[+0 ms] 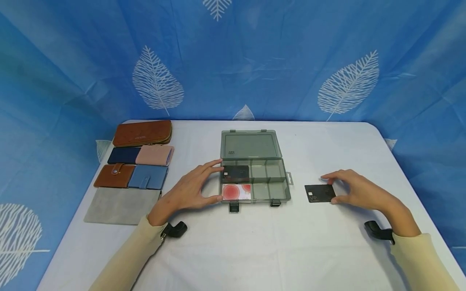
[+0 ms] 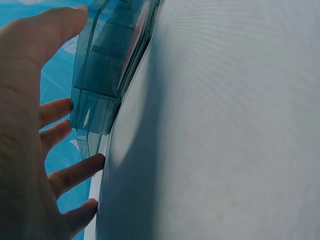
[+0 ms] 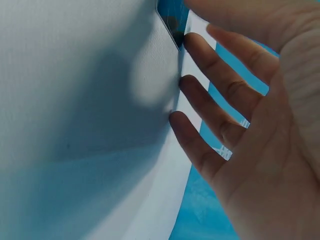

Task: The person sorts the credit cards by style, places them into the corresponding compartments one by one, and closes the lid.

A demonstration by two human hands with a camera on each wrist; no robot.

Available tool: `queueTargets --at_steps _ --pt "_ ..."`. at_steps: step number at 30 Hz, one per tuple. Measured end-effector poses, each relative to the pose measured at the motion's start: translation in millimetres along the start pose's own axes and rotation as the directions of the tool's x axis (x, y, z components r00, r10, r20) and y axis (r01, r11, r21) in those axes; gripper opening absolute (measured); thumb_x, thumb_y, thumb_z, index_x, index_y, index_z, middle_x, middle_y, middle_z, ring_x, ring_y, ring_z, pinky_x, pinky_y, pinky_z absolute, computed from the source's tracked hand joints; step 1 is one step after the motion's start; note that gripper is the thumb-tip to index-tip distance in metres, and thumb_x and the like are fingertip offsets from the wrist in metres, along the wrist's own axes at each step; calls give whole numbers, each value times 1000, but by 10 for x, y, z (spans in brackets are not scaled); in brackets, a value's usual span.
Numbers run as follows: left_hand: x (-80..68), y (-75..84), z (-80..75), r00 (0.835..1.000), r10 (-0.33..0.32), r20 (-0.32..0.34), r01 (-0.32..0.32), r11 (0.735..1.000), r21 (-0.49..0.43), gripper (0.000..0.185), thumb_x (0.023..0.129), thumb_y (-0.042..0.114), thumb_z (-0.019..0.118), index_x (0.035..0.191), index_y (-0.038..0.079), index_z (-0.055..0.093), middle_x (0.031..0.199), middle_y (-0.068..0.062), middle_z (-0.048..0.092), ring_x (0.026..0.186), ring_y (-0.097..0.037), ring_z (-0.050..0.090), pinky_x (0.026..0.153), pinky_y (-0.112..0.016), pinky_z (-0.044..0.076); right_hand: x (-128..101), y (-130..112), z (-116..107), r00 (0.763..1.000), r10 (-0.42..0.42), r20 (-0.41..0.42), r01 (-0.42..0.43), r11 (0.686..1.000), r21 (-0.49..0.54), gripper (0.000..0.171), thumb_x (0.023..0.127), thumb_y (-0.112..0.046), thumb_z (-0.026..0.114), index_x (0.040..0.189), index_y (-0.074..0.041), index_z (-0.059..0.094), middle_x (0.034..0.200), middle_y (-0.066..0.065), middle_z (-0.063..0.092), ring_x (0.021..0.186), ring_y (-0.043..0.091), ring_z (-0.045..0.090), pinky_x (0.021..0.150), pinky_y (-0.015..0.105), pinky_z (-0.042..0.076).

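Note:
An open grey see-through compartment box (image 1: 271, 178) stands mid-table with its lid (image 1: 250, 144) folded back. A black card (image 1: 236, 173) lies in its far-left compartment and a red-and-white card (image 1: 236, 192) in the near-left one. My left hand (image 1: 218, 180) spans the box's left end, thumb at the near corner and straight fingers at the far corner. In the left wrist view that hand (image 2: 72, 60) lies against the box (image 2: 100, 75). To the right, another black card (image 1: 319, 193) lies flat. My right hand (image 1: 329, 188) pinches its right end; the right wrist view shows only the card's corner (image 3: 170, 20).
Several wallets lie in rows at the left: a long brown one (image 1: 142, 133), navy (image 1: 123, 155), pink (image 1: 154, 155), brown with a snap (image 1: 114, 175) and blue (image 1: 148, 177). A grey pouch (image 1: 120, 206) lies nearer. The white table (image 1: 255, 250) is backed by a blue leaf-print curtain (image 1: 291, 60).

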State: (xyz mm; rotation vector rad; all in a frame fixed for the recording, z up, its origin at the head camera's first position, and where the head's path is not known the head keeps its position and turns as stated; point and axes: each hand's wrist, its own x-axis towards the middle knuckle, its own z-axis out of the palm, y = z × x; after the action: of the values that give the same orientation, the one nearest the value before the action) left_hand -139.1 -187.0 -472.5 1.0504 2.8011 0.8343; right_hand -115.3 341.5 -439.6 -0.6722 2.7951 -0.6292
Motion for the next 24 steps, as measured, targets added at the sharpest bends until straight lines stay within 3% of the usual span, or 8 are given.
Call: queueTargets --at_steps 9,19,24 --pt "-4 -1 13 1000 -9 -3 9 1000 5 88 91 60 77 163 17 48 176 2 31 155 -30 42 116 -62 42 7 8 14 999 34 17 -35 999 34 61 75 -14 100 130 -7 76 108 0 68 111 30 55 95 57 46" --pt "0 6 5 1000 -2 -12 2 1000 2 88 91 58 78 162 15 49 176 2 31 154 -30 43 115 -62 43 -32 19 44 998 63 -12 -62 995 79 56 75 -13 100 126 -8 76 125 17 71 121 42 54 100 69 45" --pt "-8 20 -1 1000 -9 -4 9 1000 1 88 91 58 78 162 16 49 176 2 31 153 -29 43 115 -62 44 -97 23 47 997 57 -51 -54 997 62 45 84 -9 93 125 -16 76 117 7 74 110 28 63 96 63 51"
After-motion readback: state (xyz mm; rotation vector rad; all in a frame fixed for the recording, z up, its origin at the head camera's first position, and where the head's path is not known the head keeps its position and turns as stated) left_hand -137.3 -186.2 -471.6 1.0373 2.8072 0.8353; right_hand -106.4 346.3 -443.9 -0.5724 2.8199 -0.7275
